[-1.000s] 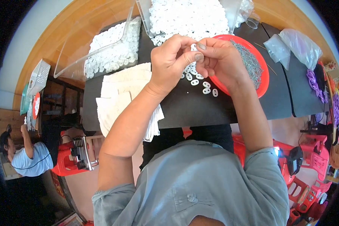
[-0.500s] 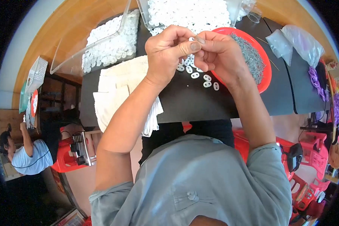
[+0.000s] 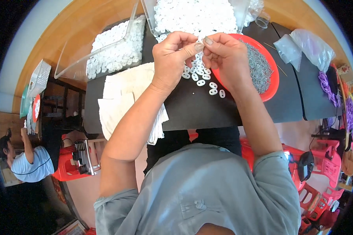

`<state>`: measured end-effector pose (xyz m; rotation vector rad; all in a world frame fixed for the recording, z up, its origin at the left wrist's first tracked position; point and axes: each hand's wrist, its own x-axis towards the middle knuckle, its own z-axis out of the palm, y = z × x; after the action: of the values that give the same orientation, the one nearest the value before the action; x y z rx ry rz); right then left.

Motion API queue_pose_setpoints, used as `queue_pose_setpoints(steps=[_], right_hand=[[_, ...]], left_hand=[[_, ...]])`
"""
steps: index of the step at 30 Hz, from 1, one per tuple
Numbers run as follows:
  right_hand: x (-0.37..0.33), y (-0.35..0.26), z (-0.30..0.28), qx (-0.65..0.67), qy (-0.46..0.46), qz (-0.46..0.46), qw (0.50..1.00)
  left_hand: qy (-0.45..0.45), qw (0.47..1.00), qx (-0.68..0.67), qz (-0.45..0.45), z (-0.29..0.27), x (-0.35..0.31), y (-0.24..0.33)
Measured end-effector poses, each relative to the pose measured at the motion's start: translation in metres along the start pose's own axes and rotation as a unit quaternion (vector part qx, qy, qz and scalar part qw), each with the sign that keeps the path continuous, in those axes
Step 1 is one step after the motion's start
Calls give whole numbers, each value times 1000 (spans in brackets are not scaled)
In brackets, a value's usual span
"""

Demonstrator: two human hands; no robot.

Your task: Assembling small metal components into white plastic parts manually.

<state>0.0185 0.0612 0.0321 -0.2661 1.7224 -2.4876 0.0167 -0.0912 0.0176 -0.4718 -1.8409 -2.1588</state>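
My left hand [image 3: 172,60] and my right hand [image 3: 230,58] meet over the dark table, thumbs and fingertips pinched close together. Between the left thumb and forefinger is a small white plastic piece [image 3: 201,40], mostly covered by the fingers. Whatever the right fingertips pinch is too small or too hidden to make out. Loose white oval pieces with two holes [image 3: 201,83] lie scattered below the hands. Behind my right wrist stands a red bowl [image 3: 275,78] full of thin grey metal-looking pins [image 3: 259,66].
A clear bin [image 3: 149,17] heaped with white pieces stands at the back, another clear bin [image 3: 72,55] at the left. Folded cream cloth [image 3: 119,84] hangs over the front edge. Plastic bags [image 3: 313,47] and purple cord [image 3: 328,88] lie right. Far left sits another person [image 3: 33,164].
The hands stay pinched together, with the fingertips turned slightly. The white piece shows less than before. The whole view has shifted a little.
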Motion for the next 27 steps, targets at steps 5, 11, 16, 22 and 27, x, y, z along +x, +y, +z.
queue_pose_setpoints(steps=[5, 11, 16, 22, 27], right_hand=[[0, 1, 2, -4, 27, -14, 1000], [-6, 3, 9, -72, 38, -28, 996], [-8, 4, 10, -95, 30, -48, 994], [-5, 3, 6, -105, 9, -38, 994], [-2, 3, 4, -108, 17, -50, 993]], left_hand=[[-19, 996, -3, -85, 3, -1, 8], [-30, 993, 26, -111, -5, 0, 11], [-32, 995, 13, -91, -7, 2, 14], [-44, 994, 7, -103, -8, 3, 13], [-52, 995, 4, -80, -6, 4, 11]])
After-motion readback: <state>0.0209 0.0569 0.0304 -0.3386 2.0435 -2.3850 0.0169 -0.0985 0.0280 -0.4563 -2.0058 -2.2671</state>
